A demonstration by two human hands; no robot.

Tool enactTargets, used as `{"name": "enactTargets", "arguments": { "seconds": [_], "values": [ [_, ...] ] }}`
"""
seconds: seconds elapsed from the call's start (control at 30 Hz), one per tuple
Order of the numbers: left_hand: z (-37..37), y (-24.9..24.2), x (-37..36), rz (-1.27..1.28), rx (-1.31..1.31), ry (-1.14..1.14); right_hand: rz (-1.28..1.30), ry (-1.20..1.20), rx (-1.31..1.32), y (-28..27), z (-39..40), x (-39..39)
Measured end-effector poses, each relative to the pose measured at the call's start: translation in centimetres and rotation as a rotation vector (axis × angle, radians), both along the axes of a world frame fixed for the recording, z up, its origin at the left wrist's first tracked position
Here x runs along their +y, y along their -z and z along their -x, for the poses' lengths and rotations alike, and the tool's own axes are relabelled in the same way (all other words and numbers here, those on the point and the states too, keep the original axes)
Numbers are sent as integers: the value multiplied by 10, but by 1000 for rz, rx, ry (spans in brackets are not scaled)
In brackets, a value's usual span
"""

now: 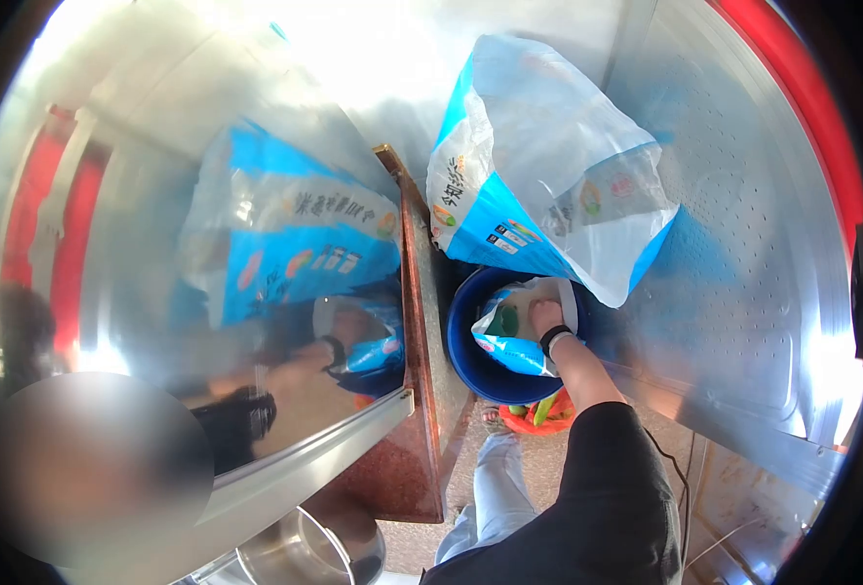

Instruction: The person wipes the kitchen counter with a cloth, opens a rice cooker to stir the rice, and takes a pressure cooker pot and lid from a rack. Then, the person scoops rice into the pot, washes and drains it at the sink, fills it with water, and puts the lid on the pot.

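My right hand (545,314) reaches down into a white-and-blue printed bag (519,353) that stands open inside a blue bucket (463,366). Its fingers look curled; what they hold, if anything, is hidden. Pale contents fill the bag around the hand, and a small green item (509,321) shows just left of it. The forearm carries a black wristband (553,336) and comes out of a black sleeve. A larger, translucent white-and-blue bag (568,146) sits behind the bucket with its mouth open. My left hand does not appear.
Shiny metal panels rise at left (285,224) and right (733,292), the left one mirroring bag and arm. A brown stone-like slab (426,351) stands beside the bucket. Below are an orange-red basket (514,423) of green vegetables and a steel pot (300,556).
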State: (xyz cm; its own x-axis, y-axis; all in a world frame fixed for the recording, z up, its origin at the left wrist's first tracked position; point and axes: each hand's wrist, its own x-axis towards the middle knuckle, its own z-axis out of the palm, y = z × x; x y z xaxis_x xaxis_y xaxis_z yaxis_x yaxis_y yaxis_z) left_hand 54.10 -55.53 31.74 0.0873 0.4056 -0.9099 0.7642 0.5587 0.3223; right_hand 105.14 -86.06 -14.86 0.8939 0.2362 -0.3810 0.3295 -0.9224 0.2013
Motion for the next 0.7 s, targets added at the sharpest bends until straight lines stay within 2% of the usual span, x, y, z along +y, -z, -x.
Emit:
{"name": "enactTargets", "arguments": {
  "seconds": [0.07, 0.13, 0.17, 0.23, 0.27, 0.33, 0.47, 0.53, 0.57, 0.63, 0.7],
  "values": [
    [-1, 0, -1, 0, 4, -5, -46, -71, -4, 15, 1, 2],
    [-4, -1, -1, 0, 3, -10, -283, -130, -85, 30, 12, 10],
    [-4, -1, -2, -1, 3, -12, -283, -131, -85, 33, 17, 10],
    [-6, 1, -2, -3, 5, -10, -67, -282, 83, 21, 23, 14],
    [-7, 0, -2, 0, 6, -8, -69, -281, 86, 13, 21, 16],
    [-9, 0, -2, -1, 11, -10, 280, -501, 226, -15, 12, 16],
    [-13, -2, -1, 1, 16, -21, 298, -437, 216, -21, 12, 16],
    [-14, -2, -2, 1, 18, -21, 185, -196, 55, -20, 15, 14],
    [-15, -2, -1, 3, 18, -24, 187, -196, 55, -19, 13, 11],
    [-16, -2, -2, 6, 19, -25, -54, -110, 50, -12, 8, 2],
    [-17, -2, -1, 7, 18, -26, -101, -150, 15, -15, 10, -5]
  ]
}}
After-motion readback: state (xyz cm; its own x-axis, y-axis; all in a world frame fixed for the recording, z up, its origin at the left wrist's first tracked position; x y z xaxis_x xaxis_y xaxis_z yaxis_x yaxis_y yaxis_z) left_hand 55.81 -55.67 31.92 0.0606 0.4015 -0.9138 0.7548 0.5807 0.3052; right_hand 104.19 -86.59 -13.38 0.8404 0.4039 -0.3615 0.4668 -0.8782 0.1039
